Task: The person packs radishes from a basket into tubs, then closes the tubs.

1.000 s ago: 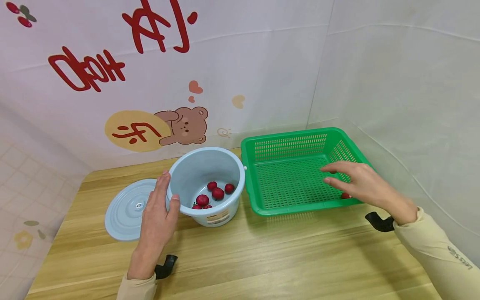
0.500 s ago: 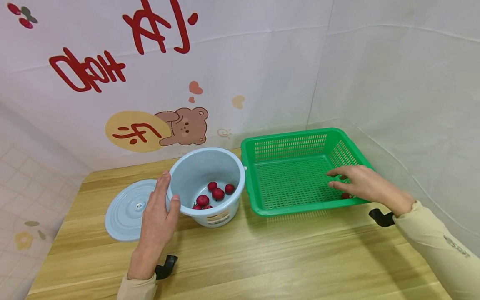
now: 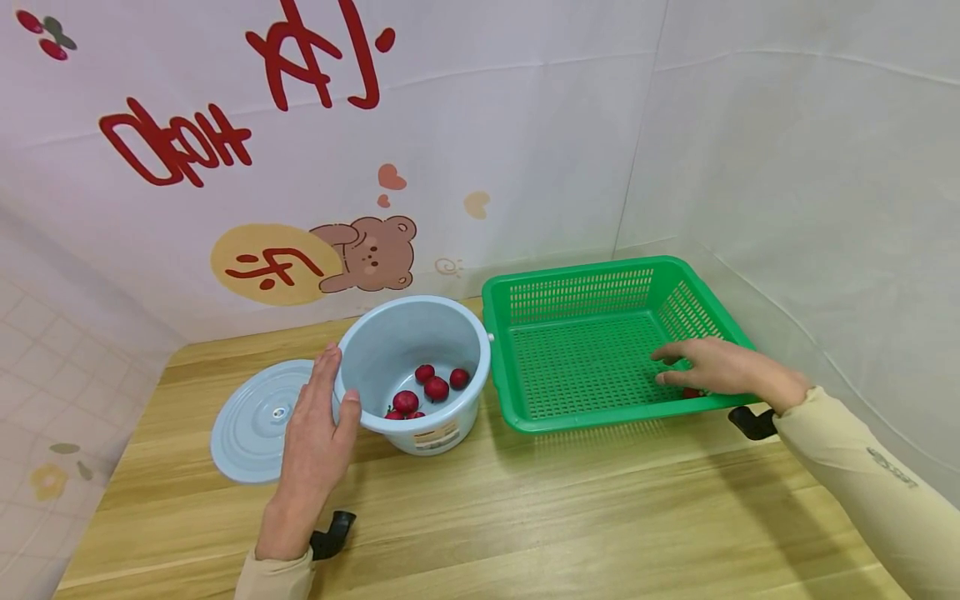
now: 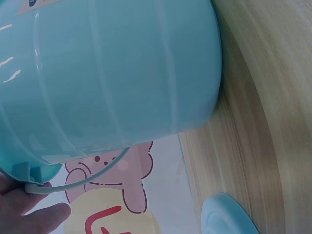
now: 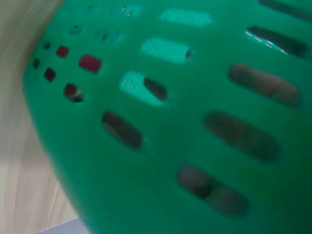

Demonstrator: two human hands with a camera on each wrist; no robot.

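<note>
A light-blue bucket (image 3: 420, 333) stands on the table with several small round red fruits or radishes (image 3: 437, 388) in its bottom; their exact kind cannot be told. My left hand (image 3: 318, 442) rests against the bucket's left rim, fingers straight and thumb at the front edge. In the left wrist view its fingers (image 4: 29, 214) touch the rim by the handle (image 4: 87, 180). My right hand (image 3: 708, 365) reaches over the near right corner of a green basket (image 3: 600, 417), fingers slightly bent. Below it lies a red piece (image 3: 692, 392), partly hidden. The right wrist view shows red through the basket's slots (image 5: 90, 63).
The bucket's light-blue lid (image 3: 251, 425) lies to its left, partly behind my left hand. Bucket and basket stand side by side on the wooden table (image 3: 525, 517). A printed white cloth (image 3: 525, 150) hangs close behind, and another sheet stands at the right.
My right hand has moved slightly right and down into the basket's near right corner. The left hand, bucket and basket have stayed put.
</note>
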